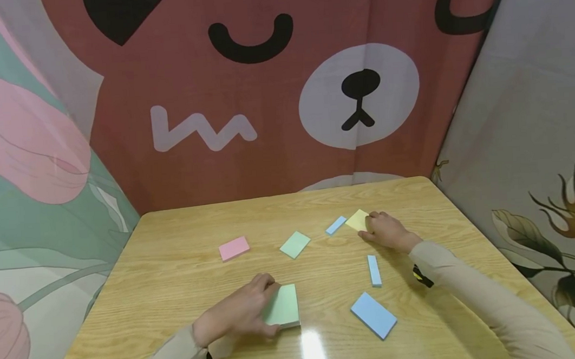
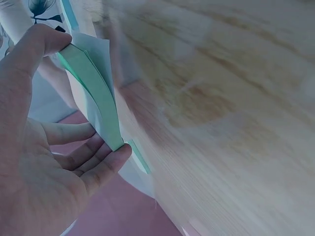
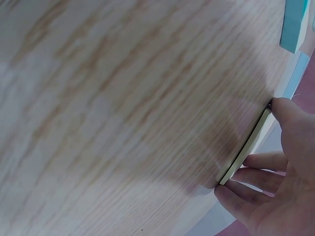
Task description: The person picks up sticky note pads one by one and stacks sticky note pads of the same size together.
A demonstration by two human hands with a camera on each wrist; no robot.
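My left hand (image 1: 242, 307) grips a thick pad of green sticky notes (image 1: 284, 304) by opposite edges, low in the middle of the head view. From the left wrist, this pad (image 2: 101, 93) looks bowed between thumb and fingers, with a top sheet standing loose. At the far right, my right hand (image 1: 389, 231) pinches a thinner pad of yellow sticky notes (image 1: 356, 220). In the right wrist view its narrow edge (image 3: 246, 147) lies between thumb and fingertips, close to the tabletop. One light blue strip pad (image 1: 336, 226) lies just left of the yellow pad.
On the wooden table (image 1: 176, 294) lie a pink pad (image 1: 234, 248), a smaller green pad (image 1: 295, 244), a second light blue strip pad (image 1: 374, 271) and a blue rectangular pad (image 1: 374, 315). A bear-print curtain (image 1: 267, 169) hangs behind the far edge.
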